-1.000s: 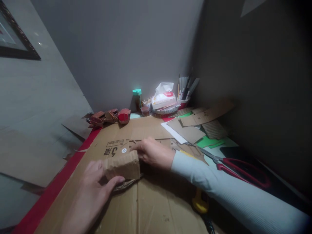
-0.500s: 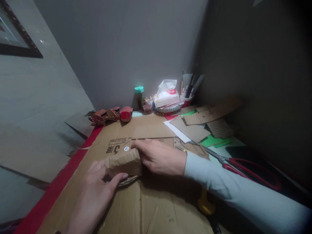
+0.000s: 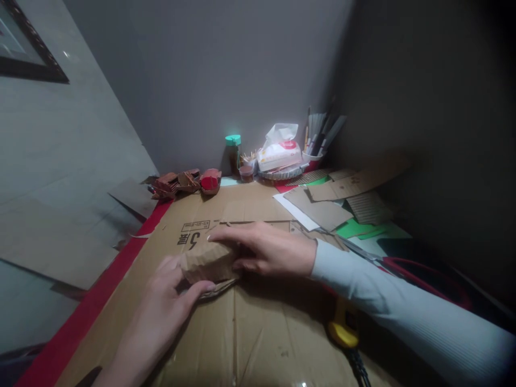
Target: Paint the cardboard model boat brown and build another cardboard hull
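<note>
Folded cardboard piece [image 3: 212, 264]: matt paperboard, rough, ridged
Cardboard sheet [image 3: 266, 336]: smoother, lightly creased
Sleeve [image 3: 363, 285]: matt ribbed cloth
Tissue [image 3: 284, 131]: thin, crinkled paper
Bottle cap [image 3: 233, 140]: plastic, I'd say

Left hand [image 3: 165, 295] slants forward, fingers curled, thumb extended; right hand [image 3: 270, 250] lies crosswise, index finger stretched leftward.

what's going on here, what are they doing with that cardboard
A person is handling a bent piece of corrugated cardboard over a large cardboard sheet. The left hand grips its left end between thumb and fingers. The right hand is at the other end, fingers reaching over the far side; how firmly it holds is unclear. Red-handled scissors and a yellow-and-black tool lie to the right, out of both hands.
</note>
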### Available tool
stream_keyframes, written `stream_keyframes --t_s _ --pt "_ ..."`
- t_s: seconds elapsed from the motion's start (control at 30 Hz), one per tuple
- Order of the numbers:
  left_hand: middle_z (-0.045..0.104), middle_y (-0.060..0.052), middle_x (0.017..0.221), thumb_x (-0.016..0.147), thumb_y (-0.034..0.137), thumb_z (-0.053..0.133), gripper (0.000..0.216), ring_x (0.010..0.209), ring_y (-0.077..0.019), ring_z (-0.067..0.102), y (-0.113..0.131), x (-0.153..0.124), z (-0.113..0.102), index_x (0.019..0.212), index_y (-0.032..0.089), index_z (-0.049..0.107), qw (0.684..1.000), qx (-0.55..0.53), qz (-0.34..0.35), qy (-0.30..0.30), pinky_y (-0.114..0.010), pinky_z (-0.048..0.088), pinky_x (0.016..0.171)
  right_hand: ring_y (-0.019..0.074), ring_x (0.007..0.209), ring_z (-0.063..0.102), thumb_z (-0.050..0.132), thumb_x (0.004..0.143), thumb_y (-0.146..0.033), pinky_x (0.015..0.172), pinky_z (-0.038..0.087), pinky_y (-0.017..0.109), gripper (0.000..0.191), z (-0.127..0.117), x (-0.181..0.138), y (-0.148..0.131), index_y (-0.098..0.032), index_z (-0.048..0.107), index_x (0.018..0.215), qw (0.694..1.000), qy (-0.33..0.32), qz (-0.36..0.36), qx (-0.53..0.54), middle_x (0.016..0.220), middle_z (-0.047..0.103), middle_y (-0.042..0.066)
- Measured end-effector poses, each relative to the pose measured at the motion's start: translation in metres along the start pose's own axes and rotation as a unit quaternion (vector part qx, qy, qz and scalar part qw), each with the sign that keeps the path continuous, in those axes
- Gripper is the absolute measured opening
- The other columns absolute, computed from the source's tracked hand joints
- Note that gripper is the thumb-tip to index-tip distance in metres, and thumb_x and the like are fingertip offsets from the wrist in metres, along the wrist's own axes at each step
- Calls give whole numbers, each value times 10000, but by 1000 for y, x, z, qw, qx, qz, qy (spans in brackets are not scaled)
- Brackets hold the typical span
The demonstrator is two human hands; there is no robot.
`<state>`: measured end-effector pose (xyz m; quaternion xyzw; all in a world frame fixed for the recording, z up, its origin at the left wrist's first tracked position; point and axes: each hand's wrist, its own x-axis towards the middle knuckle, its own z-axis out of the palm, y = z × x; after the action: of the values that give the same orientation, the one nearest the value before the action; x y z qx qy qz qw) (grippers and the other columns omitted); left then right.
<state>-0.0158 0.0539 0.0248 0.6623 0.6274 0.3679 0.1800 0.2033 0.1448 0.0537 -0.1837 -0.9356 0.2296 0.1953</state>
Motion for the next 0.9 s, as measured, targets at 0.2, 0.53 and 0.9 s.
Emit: stream_keyframes --t_s 0.2,0.53,0.9 --pt "730 -68 1121 835 391 692 224 1117 -357 612 3 0 -2 1016 280 765 999 -14 -14 -30 -503 436 986 221 1131 649 602 800 89 965 498 343 652 2 0 0 -136 524 1408 999 31 1 20 1295 684 108" --pt "687 -90 1180 842 384 661 284 1142 -363 583 -7 4 -5 1109 299 707 997 -1 9 -78 -569 414 990 247 1313 524 701 807 11 1100 416 368 695 5 0 8 -123 443 1438 998 0 -60 25 1454 550 149" --pt "694 -61 1204 865 423 610 256 1171 -337 577 -7 16 -13 1059 321 743 993 -5 37 -111 -496 413 1034 249 1329 542 584 796 48 1088 435 370 707 1 7 10 -134 430 1461 999 -16 -19 34 1474 552 143"
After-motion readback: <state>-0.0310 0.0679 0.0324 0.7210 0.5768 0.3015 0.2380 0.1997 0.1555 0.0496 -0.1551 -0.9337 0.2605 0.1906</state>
